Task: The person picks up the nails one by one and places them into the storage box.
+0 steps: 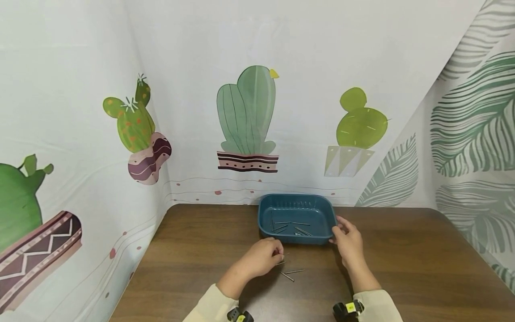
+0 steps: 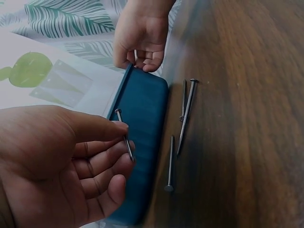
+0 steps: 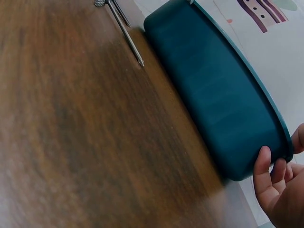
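My left hand (image 1: 261,258) is just in front of a teal plastic tray (image 1: 293,240), pinching a steel nail (image 2: 126,137) between thumb and fingers. In the left wrist view that nail slants across the tray's outer wall, head up. At the tray's right end, my right hand (image 1: 349,241) grips the rim with thumb and fingers. Several nails (image 1: 302,231) lie scattered on the tray's floor. Close by my left hand, three loose nails (image 2: 187,116) rest on the table, two of them crossing or nearly so.
The brown wooden table (image 1: 193,250) reaches back to a white cloth backdrop (image 1: 306,89) printed with cacti and leaves. The tray stands near the table's back edge, close to the cloth. More cloth hangs along the left side.
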A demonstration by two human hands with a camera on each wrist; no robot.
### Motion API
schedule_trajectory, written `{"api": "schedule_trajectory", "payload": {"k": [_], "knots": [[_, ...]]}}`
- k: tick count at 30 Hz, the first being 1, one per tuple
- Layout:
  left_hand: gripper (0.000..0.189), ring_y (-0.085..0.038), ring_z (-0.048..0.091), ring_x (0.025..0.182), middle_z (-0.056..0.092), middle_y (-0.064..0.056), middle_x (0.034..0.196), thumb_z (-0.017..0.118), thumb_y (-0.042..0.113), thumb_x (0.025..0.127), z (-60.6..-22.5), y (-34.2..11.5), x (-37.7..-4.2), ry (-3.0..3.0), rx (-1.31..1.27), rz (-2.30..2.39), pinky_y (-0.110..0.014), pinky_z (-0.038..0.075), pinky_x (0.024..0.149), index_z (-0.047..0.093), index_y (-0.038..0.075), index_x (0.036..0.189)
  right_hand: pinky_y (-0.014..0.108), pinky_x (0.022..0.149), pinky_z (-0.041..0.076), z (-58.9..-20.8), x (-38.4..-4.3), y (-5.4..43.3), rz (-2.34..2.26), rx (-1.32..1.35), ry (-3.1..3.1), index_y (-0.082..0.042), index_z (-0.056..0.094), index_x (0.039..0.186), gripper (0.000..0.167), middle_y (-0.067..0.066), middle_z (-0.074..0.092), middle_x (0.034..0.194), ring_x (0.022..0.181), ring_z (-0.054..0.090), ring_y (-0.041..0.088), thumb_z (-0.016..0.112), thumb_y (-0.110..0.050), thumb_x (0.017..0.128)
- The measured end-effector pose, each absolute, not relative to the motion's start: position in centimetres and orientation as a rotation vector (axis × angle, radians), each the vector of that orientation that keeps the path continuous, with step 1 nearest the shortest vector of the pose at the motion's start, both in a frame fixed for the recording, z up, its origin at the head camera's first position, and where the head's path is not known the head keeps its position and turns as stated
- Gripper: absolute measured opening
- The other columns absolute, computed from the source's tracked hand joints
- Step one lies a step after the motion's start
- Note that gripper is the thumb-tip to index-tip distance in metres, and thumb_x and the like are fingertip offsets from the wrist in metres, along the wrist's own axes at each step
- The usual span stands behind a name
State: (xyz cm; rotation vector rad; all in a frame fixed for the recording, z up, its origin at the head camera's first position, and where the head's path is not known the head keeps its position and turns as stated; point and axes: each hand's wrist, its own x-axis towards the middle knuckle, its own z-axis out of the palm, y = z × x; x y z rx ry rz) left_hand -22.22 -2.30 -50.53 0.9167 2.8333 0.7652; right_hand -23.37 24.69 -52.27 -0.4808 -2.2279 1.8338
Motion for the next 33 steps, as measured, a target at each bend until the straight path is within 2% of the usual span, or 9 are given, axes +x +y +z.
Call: {"api": "schedule_trajectory", "payload": {"k": [7,15,22,28,33], "knots": [[0.012,-0.001,0.047,0.073,0.052,0.011,0.079,0.069,0.018,0.093,-50.1,-2.4,-22.1,2.832,0.929,0.772,-0.017,0.042,0.069,0.063,0.018,0.083,0.022,0.07,0.06,-52.4,-23.4,24.7,1.829,-0.48,-2.23,0.002,0.047,0.146,0.05,0.012,0.043,0.117,0.093,0.052,0.015,0.048,-0.006,0.097],[0.01,-0.002,0.048,0.075,0.054,0.009,0.081,0.068,0.017,0.096,-49.7,-2.6,-22.0,2.805,0.891,0.808,-0.018,0.044,0.069,0.064,0.016,0.086,0.021,0.069,0.059,-52.4,-23.5,24.7,1.825,-0.479,-2.232,0.002,0.047,0.146,0.05,0.012,0.043,0.117,0.093,0.053,0.014,0.048,-0.006,0.097],[0.008,-0.003,0.05,0.076,0.057,0.006,0.084,0.067,0.015,0.095,-49.0,-2.9,-21.9,2.81,0.893,0.862,-0.018,0.045,0.07,0.064,0.014,0.088,0.023,0.067,0.059,-52.6,-23.5,24.7,1.852,-0.454,-2.18,0.004,0.05,0.143,0.048,0.007,0.044,0.108,0.087,0.055,0.008,0.049,-0.004,0.096],[0.008,-0.004,0.05,0.077,0.057,0.005,0.085,0.066,0.016,0.097,-48.7,-3.0,-22.0,2.805,0.874,0.878,-0.019,0.046,0.071,0.064,0.013,0.09,0.023,0.068,0.06,-52.7,-23.6,24.8,1.846,-0.45,-2.191,0.003,0.05,0.143,0.048,0.006,0.043,0.108,0.09,0.055,0.011,0.048,-0.005,0.096],[0.007,-0.004,0.051,0.077,0.057,0.005,0.085,0.065,0.016,0.098,-48.7,-3.1,-22.2,2.79,0.858,0.926,-0.019,0.046,0.071,0.064,0.013,0.092,0.022,0.067,0.059,-52.7,-23.6,24.8,1.855,-0.458,-2.186,0.003,0.05,0.143,0.048,0.006,0.045,0.106,0.086,0.056,0.008,0.049,-0.005,0.096]]}}
